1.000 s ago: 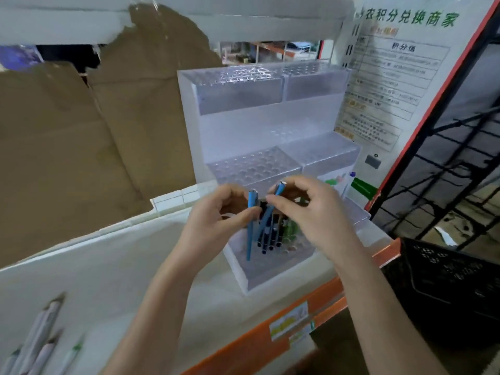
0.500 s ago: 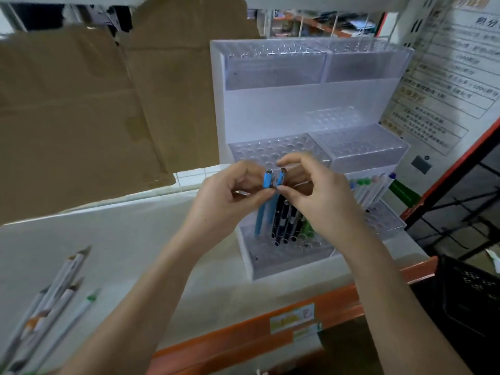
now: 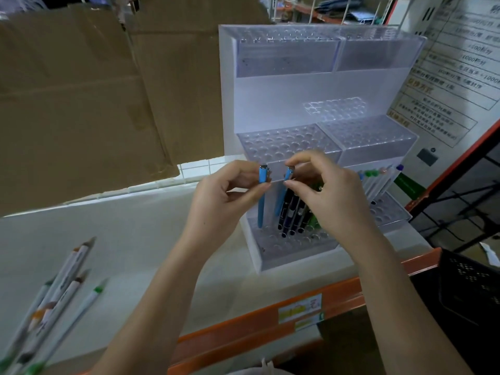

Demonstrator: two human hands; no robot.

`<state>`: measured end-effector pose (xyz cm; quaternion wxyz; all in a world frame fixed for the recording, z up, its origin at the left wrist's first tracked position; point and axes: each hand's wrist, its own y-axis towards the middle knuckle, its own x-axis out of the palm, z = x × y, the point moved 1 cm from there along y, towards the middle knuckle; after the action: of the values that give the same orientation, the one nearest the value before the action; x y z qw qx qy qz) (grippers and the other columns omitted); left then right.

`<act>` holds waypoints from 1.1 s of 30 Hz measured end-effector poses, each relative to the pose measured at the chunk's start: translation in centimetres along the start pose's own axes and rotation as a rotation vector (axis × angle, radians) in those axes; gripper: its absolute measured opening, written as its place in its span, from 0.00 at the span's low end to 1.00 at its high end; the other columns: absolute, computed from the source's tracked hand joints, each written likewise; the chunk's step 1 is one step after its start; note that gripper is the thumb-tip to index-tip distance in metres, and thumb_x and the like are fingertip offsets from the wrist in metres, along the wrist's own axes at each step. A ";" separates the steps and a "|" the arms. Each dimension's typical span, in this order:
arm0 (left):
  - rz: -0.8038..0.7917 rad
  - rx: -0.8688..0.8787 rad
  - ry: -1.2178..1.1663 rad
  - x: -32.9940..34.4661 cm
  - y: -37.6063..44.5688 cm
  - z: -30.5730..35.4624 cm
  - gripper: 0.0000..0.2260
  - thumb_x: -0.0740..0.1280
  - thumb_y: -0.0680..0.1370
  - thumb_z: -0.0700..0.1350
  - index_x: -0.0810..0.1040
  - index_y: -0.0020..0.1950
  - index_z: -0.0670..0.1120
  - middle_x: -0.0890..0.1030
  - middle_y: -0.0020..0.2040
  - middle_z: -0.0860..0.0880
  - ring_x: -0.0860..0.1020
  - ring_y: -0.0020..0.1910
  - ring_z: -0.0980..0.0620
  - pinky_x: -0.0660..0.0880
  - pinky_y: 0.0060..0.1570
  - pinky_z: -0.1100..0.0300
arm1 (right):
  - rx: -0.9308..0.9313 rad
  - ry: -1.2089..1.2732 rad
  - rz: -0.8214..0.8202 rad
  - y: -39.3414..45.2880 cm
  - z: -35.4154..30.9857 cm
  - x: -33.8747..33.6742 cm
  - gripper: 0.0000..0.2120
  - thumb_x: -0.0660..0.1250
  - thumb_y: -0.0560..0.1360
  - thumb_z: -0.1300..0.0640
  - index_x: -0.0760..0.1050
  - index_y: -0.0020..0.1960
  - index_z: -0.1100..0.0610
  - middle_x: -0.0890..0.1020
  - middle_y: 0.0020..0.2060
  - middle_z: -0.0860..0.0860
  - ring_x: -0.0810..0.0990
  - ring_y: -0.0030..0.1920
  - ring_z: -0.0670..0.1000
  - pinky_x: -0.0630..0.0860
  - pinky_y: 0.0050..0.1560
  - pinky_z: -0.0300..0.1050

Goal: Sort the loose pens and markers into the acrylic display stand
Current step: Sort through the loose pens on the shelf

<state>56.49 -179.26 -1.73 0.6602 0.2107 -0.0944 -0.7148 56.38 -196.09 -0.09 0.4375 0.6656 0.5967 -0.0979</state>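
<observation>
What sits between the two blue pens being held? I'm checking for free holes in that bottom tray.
In the head view, nothing stands between the left blue pen and the right blue pen; only the acrylic display stand shows through. The dark pens stand further right.

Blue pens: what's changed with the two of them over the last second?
The left hand and right hand have drawn the two pens apart: the left blue pen now stands upright at the lower tray's left end, the right blue pen beside the dark pens. Both stay pinched near their tops. The stand hasn't moved.
</observation>
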 end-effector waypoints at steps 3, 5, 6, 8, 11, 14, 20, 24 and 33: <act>-0.003 -0.015 -0.010 0.0 -0.3 -0.4 0.12 0.71 0.72 0.37 0.78 0.44 0.54 0.83 0.39 0.58 0.81 0.41 0.58 0.80 0.43 0.60 | -0.004 -0.031 -0.012 -0.2 -0.1 0.2 0.12 0.72 0.71 0.60 0.76 0.53 0.54 0.78 0.39 0.40 0.77 0.40 0.34 0.72 0.45 0.24; -0.017 -0.012 -0.032 0.1 -0.6 -0.5 0.10 0.70 0.72 0.37 0.78 0.45 0.53 0.83 0.39 0.57 0.82 0.42 0.56 0.80 0.43 0.59 | -0.005 -0.058 -0.024 -0.3 0.0 0.6 0.12 0.72 0.71 0.60 0.77 0.53 0.53 0.79 0.42 0.43 0.78 0.43 0.41 0.74 0.47 0.29; -0.025 -0.007 -0.040 0.1 -0.6 -0.5 0.10 0.70 0.72 0.38 0.78 0.45 0.53 0.83 0.40 0.56 0.82 0.42 0.56 0.80 0.43 0.59 | -0.005 -0.078 -0.033 -0.3 0.2 0.8 0.11 0.71 0.71 0.60 0.77 0.53 0.54 0.79 0.43 0.44 0.78 0.44 0.43 0.74 0.48 0.32; -0.038 0.001 -0.051 0.2 -0.7 -0.4 0.08 0.70 0.71 0.40 0.78 0.46 0.53 0.83 0.40 0.57 0.81 0.42 0.56 0.80 0.43 0.60 | -0.043 -0.160 -0.026 -0.3 0.7 1.3 0.10 0.72 0.71 0.61 0.79 0.51 0.56 0.79 0.42 0.46 0.73 0.45 0.44 0.67 0.48 0.30; -0.050 0.000 -0.063 0.2 -0.6 -0.2 0.07 0.70 0.71 0.43 0.78 0.46 0.53 0.83 0.40 0.57 0.81 0.42 0.56 0.80 0.43 0.60 | -0.136 -0.298 0.024 -0.3 1.2 2.0 0.08 0.74 0.68 0.63 0.80 0.47 0.59 0.81 0.40 0.50 0.71 0.44 0.49 0.60 0.42 0.33; -0.055 0.008 -0.051 0.2 -0.6 -0.2 0.08 0.70 0.72 0.41 0.78 0.47 0.53 0.83 0.41 0.57 0.81 0.42 0.57 0.80 0.43 0.60 | -0.148 -0.339 0.054 -0.6 1.2 2.2 0.08 0.74 0.68 0.64 0.79 0.46 0.59 0.80 0.40 0.51 0.73 0.45 0.53 0.63 0.43 0.38; -0.053 0.006 -0.049 0.2 -0.8 0.0 0.09 0.70 0.72 0.40 0.78 0.47 0.53 0.83 0.41 0.57 0.81 0.42 0.56 0.80 0.43 0.59 | -0.151 -0.352 0.082 -0.5 0.9 2.6 0.06 0.73 0.68 0.65 0.76 0.41 0.60 0.78 0.35 0.51 0.72 0.42 0.53 0.63 0.39 0.40; -0.051 0.006 -0.042 0.0 -0.8 0.0 0.11 0.70 0.73 0.38 0.78 0.47 0.54 0.83 0.41 0.59 0.81 0.42 0.58 0.79 0.43 0.62 | -0.183 -0.380 0.081 -0.4 0.6 3.0 0.07 0.73 0.67 0.66 0.76 0.39 0.61 0.77 0.34 0.53 0.73 0.39 0.55 0.66 0.37 0.44; -0.012 0.050 -0.022 0.5 -0.6 0.8 0.13 0.70 0.72 0.38 0.77 0.46 0.57 0.81 0.41 0.53 0.80 0.42 0.59 0.77 0.42 0.66 | -0.065 -0.135 0.044 -1.3 -0.4 0.6 0.08 0.72 0.71 0.61 0.79 0.50 0.56 0.79 0.42 0.45 0.75 0.45 0.45 0.68 0.46 0.30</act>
<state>55.62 -179.82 -1.32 0.6493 0.2198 -0.1183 -0.7184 55.24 -195.51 -0.80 0.5001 0.6558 0.5540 -0.1136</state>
